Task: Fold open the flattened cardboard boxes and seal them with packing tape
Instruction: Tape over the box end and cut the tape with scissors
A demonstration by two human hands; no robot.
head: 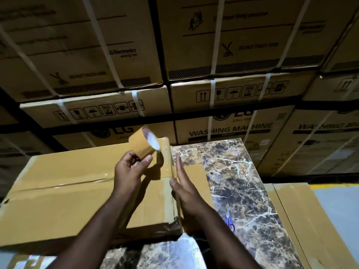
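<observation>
Left hand (130, 167): gripping the tape roll (144, 144) above the box (58, 191)
Right hand (184, 189): flat, fingers straight, pressing tape on the box's edge
Scissors (229, 220): on the marble table (242, 181)

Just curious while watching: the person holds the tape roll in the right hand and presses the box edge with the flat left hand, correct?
Hands are swapped. The head view shows the left hand holding the tape roll, while the flat right hand presses the box edge.

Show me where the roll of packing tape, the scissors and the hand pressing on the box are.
Packing tape roll (142, 145), head view, on its brown outer band.
Scissors (229, 223), head view, on the blue handle.
Right hand (185, 188), head view, on the back of the flat hand.
</observation>
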